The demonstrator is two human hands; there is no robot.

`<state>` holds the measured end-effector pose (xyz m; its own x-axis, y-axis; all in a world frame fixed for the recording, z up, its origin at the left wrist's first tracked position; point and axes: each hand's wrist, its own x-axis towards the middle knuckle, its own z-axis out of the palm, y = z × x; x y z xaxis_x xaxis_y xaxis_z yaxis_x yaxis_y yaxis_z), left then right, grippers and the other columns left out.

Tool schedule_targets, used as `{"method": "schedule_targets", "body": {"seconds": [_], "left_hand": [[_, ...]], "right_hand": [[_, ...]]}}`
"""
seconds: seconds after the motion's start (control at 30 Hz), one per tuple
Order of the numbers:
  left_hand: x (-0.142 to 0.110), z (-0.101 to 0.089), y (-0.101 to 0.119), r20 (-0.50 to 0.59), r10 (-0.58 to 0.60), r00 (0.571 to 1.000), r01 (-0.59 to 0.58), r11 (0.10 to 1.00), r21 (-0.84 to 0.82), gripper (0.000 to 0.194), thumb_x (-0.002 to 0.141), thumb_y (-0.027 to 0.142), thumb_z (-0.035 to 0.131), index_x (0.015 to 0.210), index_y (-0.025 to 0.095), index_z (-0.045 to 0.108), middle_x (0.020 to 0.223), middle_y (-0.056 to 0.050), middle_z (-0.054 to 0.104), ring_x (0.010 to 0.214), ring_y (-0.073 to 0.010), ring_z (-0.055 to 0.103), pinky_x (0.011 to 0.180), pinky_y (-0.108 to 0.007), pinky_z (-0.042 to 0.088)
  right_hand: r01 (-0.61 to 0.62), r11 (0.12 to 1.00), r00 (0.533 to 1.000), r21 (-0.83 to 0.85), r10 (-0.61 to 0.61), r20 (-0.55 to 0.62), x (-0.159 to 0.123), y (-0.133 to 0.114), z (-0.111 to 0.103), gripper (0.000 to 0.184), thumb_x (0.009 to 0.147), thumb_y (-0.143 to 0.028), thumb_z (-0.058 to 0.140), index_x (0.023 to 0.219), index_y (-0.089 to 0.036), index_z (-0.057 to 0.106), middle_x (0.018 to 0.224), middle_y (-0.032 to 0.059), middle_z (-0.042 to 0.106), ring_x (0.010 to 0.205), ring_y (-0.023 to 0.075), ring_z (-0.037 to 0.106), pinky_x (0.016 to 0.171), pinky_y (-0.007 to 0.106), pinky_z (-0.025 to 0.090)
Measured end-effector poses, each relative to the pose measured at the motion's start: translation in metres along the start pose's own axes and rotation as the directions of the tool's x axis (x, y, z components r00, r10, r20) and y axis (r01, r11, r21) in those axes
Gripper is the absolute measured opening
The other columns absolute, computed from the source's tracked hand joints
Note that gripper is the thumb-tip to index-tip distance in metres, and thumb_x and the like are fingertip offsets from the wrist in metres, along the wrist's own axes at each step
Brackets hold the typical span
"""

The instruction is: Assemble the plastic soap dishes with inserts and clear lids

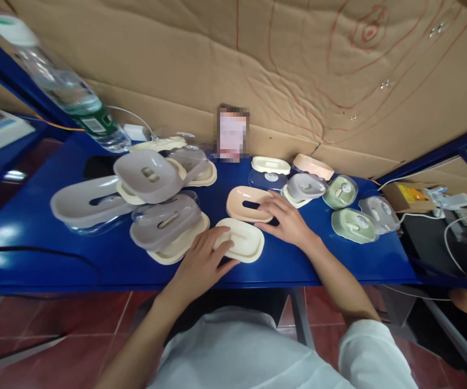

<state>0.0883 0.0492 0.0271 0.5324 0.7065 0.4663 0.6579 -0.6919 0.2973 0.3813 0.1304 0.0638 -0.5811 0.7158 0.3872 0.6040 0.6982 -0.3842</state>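
1. Counter (282,267) carries it all; reference point = peach slotted shell (235,201).
2. Right hand (284,216): fingers and thumb pinching shell's right end, probably to steady it.
3. Left hand (203,254): fingers bent over left end of cream tray (249,240), thumb at near edge, apparently a light pinch. Tray just on shell's near side, likely for easy reach.
4. Grey shells (162,167) left of shell, overlapping, probably saving room.
5. Right fingers partly cover shell's slot; left hand hides tray end. Shell–tray contact: can't tell. Phone (233,132) beyond shell: pixelated.

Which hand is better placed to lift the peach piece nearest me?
Probably the right hand: it is at the right end of the peach piece, while the left hand is on the cream piece.
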Motion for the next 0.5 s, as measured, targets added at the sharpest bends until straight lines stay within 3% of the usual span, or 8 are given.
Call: {"method": "schedule_targets", "body": {"seconds": [0.1, 0.2, 0.37, 0.5], "left_hand": [[0.000, 0.000, 0.005, -0.103, 0.000, 0.995, 0.016, 0.988, 0.153, 0.047, 0.098, 0.032, 0.076, 0.139, 0.017, 0.057, 0.145, -0.023, 0.060, 0.133, -0.0367, 0.063, 0.105, -0.051, 0.057], [-0.001, 0.000, 0.006, -0.135, -0.021, 0.991, 0.053, 0.970, 0.237, 0.059, 0.097, 0.034, 0.077, 0.151, 0.023, 0.053, 0.156, -0.025, 0.054, 0.137, -0.0387, 0.061, 0.105, -0.051, 0.057], [0.002, 0.004, 0.000, -0.013, -0.028, 1.000, 0.030, 0.987, 0.157, 0.051, 0.103, 0.034, 0.069, 0.151, 0.021, 0.058, 0.164, -0.021, 0.051, 0.152, -0.0380, 0.050, 0.118, -0.054, 0.049], [0.003, 0.006, -0.003, 0.000, -0.020, 1.000, 0.020, 0.992, 0.124, 0.048, 0.105, 0.034, 0.065, 0.152, 0.025, 0.058, 0.166, -0.017, 0.051, 0.153, -0.0349, 0.050, 0.119, -0.051, 0.048]], "right_hand": [[0.038, 0.999, 0.994, -0.032, -0.035, 0.101, -0.001, -0.021, -0.005, 0.045, 0.102, -0.049, 0.070, 0.140, -0.026, 0.067, 0.140, 0.0110, 0.071, 0.142, 0.0295, 0.061, 0.121, 0.051, 0.052], [0.103, 0.990, 0.980, -0.102, -0.083, 0.181, -0.004, -0.041, 0.001, 0.048, 0.102, -0.055, 0.069, 0.141, -0.026, 0.069, 0.148, 0.0119, 0.067, 0.145, 0.0323, 0.058, 0.115, 0.051, 0.054], [0.192, 0.955, 0.965, -0.225, -0.142, 0.221, -0.007, -0.044, 0.013, 0.051, 0.103, -0.057, 0.066, 0.139, -0.021, 0.072, 0.149, 0.0150, 0.067, 0.147, 0.0358, 0.055, 0.116, 0.052, 0.051], [0.242, 0.934, 0.955, -0.263, -0.181, 0.236, -0.008, -0.033, 0.016, 0.055, 0.102, -0.061, 0.066, 0.140, -0.022, 0.072, 0.144, 0.0141, 0.071, 0.142, 0.0343, 0.060, 0.115, 0.050, 0.050]]}}
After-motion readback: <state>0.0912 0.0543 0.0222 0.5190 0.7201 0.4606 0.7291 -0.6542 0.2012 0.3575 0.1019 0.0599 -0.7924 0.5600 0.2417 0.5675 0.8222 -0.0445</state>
